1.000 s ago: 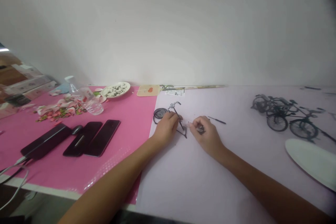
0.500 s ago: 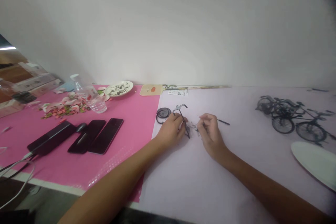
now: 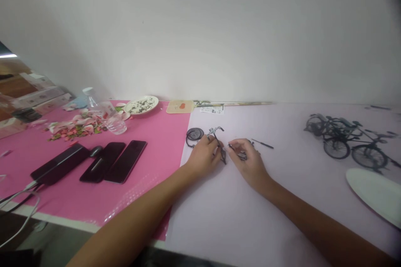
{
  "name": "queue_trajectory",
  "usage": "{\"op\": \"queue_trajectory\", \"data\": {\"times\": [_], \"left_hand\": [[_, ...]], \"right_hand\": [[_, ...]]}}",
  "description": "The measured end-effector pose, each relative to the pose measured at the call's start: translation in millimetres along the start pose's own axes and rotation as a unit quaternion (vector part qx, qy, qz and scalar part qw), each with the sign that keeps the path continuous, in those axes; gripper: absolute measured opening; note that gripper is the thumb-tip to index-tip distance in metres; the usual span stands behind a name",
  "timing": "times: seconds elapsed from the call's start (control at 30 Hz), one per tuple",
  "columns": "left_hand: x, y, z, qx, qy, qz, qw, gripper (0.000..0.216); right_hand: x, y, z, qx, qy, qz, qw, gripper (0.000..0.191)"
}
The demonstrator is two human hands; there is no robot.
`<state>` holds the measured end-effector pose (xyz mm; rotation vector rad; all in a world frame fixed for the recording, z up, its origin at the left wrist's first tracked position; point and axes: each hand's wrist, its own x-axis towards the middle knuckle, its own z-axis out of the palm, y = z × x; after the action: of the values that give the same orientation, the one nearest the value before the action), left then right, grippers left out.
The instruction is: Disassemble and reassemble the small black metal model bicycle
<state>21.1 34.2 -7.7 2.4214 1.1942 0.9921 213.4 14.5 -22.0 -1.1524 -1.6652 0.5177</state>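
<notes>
My left hand (image 3: 203, 156) is closed around a small black wire bicycle frame (image 3: 217, 144) whose handlebar sticks up behind the fingers. My right hand (image 3: 247, 162) sits just to its right, fingers pinched on a tiny dark part (image 3: 241, 156) that I cannot make out clearly. A loose black wheel (image 3: 194, 134) lies behind my left hand. A thin black rod (image 3: 262, 144) lies beyond my right hand on the white sheet (image 3: 238, 208).
Finished miniature bicycles (image 3: 347, 142) stand at the far right above a white plate (image 3: 374, 194). On the pink mat (image 3: 156, 162) lie two phones (image 3: 114, 162), a black case (image 3: 58, 164), a plastic bottle (image 3: 105, 112), scattered petals (image 3: 73, 127) and a dish (image 3: 140, 104).
The hands drew closer together; my right hand shifted left toward the frame and lowered onto the sheet. The view swung slightly to the left.
</notes>
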Motion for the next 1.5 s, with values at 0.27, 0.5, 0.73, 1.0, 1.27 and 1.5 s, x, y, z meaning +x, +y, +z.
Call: {"op": "queue_trajectory", "data": {"times": [0.27,0.5,0.73,1.0,1.27,1.5], "left_hand": [[0,-4,2,0.012,0.003,0.000,1.000,0.021],[1,-6,2,0.051,0.015,-0.001,0.999,0.021],[2,-3,0,0.082,0.002,0.009,0.997,0.019],[2,-6,1,0.108,0.002,0.017,0.994,0.018],[4,-8,1,0.150,0.002,0.027,0.988,0.020],[6,-7,-2,0.185,-0.017,0.050,0.981,0.023]], "right_hand": [[-1,-1,-3,0.001,-0.017,-0.033,0.999,0.017],[-5,-6,-2,0.035,-0.045,-0.036,0.998,0.009],[-7,-6,0,0.050,-0.053,-0.011,0.997,0.012],[-8,-9,-1,0.049,-0.066,0.000,0.997,0.013],[-8,-13,-1,0.045,-0.066,0.007,0.997,0.010],[-8,-15,-1,0.038,-0.071,-0.002,0.997,0.011]]}}
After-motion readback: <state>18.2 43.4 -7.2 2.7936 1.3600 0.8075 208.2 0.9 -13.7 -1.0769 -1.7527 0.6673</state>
